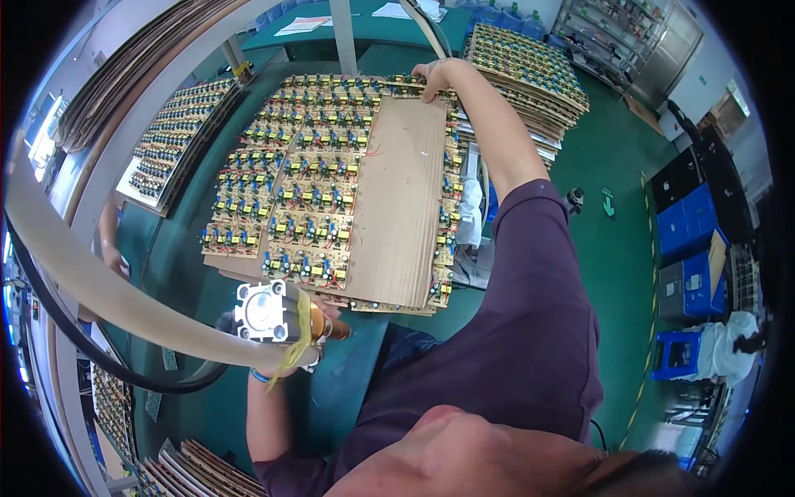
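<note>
Rows of circuit board panels (310, 195), with yellow, blue and green parts and red wires, lie on a cardboard sheet (402, 190) in front of me. My right hand (432, 76) reaches to the sheet's far edge. Its fingers and thumb are closed on the end of a circuit board panel (403, 81) there. Close to the near edge is my left hand (330, 310), mostly hidden behind a square metal cylinder (265, 312) with a yellow tie (302, 331). A copper-coloured part (338, 329) sticks out beside that hand. What its fingers do is hidden.
More panels lie stacked on cardboard at the back right (530, 70) and at the left (178, 137). A white frame post (344, 37) and a thick pale hose (124, 290) cross the view. Another person's hand (112, 257) is at the left.
</note>
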`<act>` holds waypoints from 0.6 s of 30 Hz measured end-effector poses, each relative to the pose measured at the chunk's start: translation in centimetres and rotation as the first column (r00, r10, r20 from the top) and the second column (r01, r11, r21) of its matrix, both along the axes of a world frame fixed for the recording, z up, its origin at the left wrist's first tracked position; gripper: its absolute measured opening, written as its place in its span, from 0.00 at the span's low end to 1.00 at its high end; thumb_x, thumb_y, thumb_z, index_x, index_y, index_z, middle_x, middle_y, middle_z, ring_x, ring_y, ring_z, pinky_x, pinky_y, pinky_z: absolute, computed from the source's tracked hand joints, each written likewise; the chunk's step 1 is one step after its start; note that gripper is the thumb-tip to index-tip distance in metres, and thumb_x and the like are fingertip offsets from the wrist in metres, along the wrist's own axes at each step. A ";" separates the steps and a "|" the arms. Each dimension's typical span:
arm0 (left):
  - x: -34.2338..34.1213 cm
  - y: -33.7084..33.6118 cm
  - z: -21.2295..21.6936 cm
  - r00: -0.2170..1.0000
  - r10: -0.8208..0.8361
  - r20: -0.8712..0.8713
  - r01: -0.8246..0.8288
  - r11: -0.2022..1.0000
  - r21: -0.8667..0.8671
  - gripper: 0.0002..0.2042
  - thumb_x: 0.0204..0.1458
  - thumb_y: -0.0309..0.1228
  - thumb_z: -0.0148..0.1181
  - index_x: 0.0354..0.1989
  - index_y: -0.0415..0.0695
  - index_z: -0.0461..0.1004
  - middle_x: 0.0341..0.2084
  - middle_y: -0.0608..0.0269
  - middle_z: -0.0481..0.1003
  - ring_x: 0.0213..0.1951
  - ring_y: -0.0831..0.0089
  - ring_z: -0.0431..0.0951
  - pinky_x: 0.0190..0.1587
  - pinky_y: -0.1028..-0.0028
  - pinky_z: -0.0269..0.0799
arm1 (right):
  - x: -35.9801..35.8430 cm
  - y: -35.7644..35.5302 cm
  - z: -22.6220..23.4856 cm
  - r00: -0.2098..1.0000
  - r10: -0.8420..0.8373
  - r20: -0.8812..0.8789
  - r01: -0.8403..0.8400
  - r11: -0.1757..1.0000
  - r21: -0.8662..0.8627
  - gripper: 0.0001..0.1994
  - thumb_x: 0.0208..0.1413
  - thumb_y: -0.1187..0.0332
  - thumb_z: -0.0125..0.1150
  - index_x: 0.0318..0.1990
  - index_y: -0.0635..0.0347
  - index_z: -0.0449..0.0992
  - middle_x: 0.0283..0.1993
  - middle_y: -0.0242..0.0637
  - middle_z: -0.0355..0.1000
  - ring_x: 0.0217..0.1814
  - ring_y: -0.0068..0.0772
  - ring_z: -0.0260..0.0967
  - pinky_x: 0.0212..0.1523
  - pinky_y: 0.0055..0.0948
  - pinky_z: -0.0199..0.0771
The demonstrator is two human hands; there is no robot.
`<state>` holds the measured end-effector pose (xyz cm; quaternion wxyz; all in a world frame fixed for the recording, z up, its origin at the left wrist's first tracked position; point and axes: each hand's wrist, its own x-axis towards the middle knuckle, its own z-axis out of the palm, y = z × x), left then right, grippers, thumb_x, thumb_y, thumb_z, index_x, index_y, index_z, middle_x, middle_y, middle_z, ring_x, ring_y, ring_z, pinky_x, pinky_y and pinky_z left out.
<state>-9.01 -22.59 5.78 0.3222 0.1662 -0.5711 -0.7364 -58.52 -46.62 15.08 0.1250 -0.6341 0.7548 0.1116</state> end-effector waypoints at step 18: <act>0.5 1.3 2.2 0.994 0.088 0.064 -0.067 0.956 -0.285 0.18 0.47 0.24 0.61 0.47 0.37 0.65 0.38 0.50 0.74 0.46 0.60 0.75 0.56 0.56 0.65 | 2.2 7.5 -3.2 0.910 0.414 -0.029 -0.363 0.763 -0.535 0.33 0.44 0.49 0.65 0.58 0.48 0.65 0.55 0.39 0.66 0.61 0.43 0.58 0.60 0.39 0.60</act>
